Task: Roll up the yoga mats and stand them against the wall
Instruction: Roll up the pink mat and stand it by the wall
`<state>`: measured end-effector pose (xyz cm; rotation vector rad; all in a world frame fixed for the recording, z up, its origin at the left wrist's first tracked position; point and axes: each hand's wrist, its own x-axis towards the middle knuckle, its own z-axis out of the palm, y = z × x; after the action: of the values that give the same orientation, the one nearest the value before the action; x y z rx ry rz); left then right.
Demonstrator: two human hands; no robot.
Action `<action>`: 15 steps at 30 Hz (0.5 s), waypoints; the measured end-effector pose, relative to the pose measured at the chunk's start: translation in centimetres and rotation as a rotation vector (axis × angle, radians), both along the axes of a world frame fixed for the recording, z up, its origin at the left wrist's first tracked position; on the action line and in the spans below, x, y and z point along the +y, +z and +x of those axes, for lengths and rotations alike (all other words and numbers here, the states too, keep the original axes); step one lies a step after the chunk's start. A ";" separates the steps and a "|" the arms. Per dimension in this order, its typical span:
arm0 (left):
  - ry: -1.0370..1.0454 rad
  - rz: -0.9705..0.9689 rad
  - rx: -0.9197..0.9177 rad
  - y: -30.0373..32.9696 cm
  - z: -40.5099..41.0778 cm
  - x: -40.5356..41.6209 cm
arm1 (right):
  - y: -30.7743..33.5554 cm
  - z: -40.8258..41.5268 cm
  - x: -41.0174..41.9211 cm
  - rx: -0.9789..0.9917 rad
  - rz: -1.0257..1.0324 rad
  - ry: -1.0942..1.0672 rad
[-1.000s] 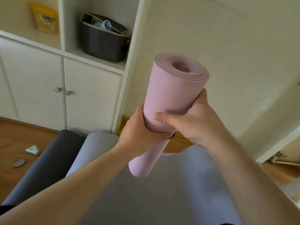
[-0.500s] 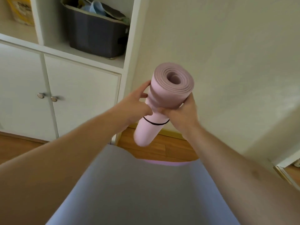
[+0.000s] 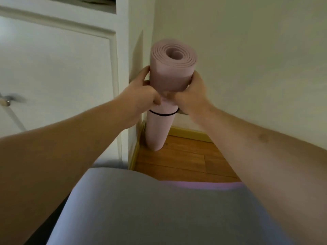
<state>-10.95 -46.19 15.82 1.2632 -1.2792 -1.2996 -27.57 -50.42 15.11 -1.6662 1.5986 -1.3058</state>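
Observation:
A rolled pink yoga mat [image 3: 171,75] stands upright in the corner between the white cabinet and the cream wall [image 3: 247,59]. Its lower end rests on the wooden floor, and a thin black band circles its middle. My left hand [image 3: 143,92] grips the roll from the left, just below its top. My right hand [image 3: 192,92] grips it from the right at the same height. A flat grey mat [image 3: 150,209] lies unrolled on the floor below my arms, with a pink edge showing at its far end.
The white cabinet [image 3: 62,76] with a metal door knob [image 3: 5,101] fills the left side. A strip of wooden floor [image 3: 185,161] and a yellowish skirting board lie between the flat mat and the wall. A dark mat edge shows at the lower left.
Both hands have carried the pink roll forward and down into the corner; its lower end now sits on the floor. The view has moved closer to the wall.

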 end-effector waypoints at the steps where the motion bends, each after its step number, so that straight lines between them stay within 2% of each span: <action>1: 0.013 -0.002 0.005 -0.2 -0.1 -0.7 | 0.1 0.1 -1.2 0.006 0.011 -0.004; 6: 0.076 -0.032 0.077 0.0 -1.4 -4.5 | 0.6 0.5 -6.4 0.052 0.033 -0.036; 10: 0.085 0.001 0.075 -1.1 -1.7 -6.6 | -0.1 1.1 -10.2 0.201 0.167 -0.038; 15: 0.077 -0.014 -0.019 -1.7 -1.5 -6.6 | -1.2 0.9 -11.4 0.094 0.265 -0.028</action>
<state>-12.47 -52.78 14.08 1.3051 -1.2387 -1.2247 -26.70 -61.81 13.90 -1.5656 1.7696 -0.9905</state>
